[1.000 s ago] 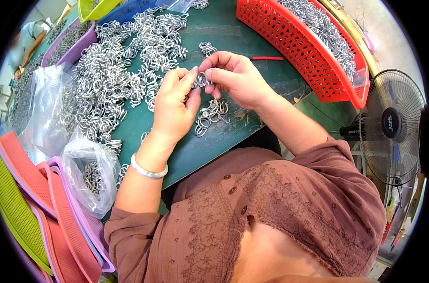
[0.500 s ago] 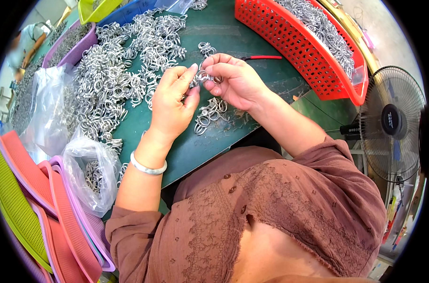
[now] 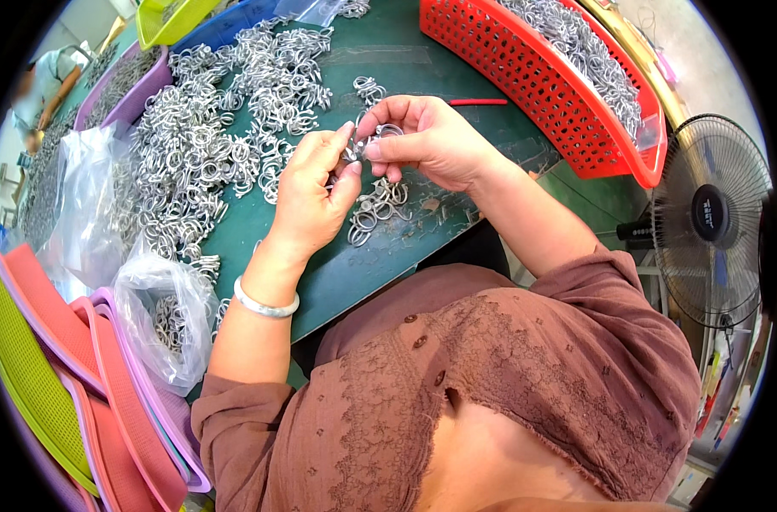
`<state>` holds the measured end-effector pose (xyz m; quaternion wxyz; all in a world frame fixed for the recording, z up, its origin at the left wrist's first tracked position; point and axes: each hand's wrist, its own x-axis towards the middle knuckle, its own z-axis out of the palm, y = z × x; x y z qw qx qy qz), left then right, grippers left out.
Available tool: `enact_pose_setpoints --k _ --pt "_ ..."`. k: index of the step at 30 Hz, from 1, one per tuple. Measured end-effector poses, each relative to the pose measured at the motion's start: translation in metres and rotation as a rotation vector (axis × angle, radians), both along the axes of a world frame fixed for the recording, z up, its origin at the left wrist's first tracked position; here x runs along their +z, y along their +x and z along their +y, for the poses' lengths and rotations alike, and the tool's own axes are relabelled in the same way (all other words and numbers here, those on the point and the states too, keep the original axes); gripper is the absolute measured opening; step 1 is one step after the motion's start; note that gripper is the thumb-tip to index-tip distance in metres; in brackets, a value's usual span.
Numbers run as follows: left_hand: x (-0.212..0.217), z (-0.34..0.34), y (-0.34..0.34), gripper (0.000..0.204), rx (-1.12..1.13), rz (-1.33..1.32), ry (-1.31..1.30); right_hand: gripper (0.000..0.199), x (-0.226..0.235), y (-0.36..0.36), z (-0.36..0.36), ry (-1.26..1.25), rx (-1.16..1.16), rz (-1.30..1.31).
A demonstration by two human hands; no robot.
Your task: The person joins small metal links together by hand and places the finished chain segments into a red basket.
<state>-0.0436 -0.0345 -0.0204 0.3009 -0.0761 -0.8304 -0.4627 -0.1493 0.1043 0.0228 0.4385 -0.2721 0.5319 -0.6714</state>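
Observation:
Over the table's near part, my left hand (image 3: 314, 186) pinches a small silvery metal ring piece (image 3: 350, 155) between thumb and fingers. Close against it, my right hand (image 3: 435, 143) has thumb and index finger closed on another metal ring (image 3: 389, 130), whose loop shows above the thumb. Fingers partly cover both pieces, so whether they are linked I cannot tell. Just below the hands lies a small pile of metal rings (image 3: 376, 207). A little cluster of rings (image 3: 369, 89) sits beyond them. To the left spreads a large heap of such rings (image 3: 192, 141).
A red perforated basket (image 3: 525, 85) full of metal pieces stands far right, near a fan (image 3: 708, 213). A red-handled tool (image 3: 478, 101) lies behind my right hand. At left are clear plastic bags (image 3: 171, 290), stacked coloured baskets (image 3: 124, 384) and a purple basket (image 3: 154, 81). Another person (image 3: 51, 85) sits far left.
My right hand has turned and shifted slightly, its fingers curling more, and a ring loop now shows above its thumb. The left hand keeps its pinch almost in place.

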Motion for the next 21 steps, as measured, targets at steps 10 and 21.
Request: enact_pose_setpoints --k 10,21 --pt "0.006 0.001 0.004 0.032 -0.057 -0.136 0.098 0.012 0.002 0.002 -0.003 0.087 -0.027 0.24" --pt "0.014 -0.002 0.003 0.023 -0.11 -0.385 0.714 0.014 -0.007 0.0 -0.008 -0.058 -0.139 0.148"
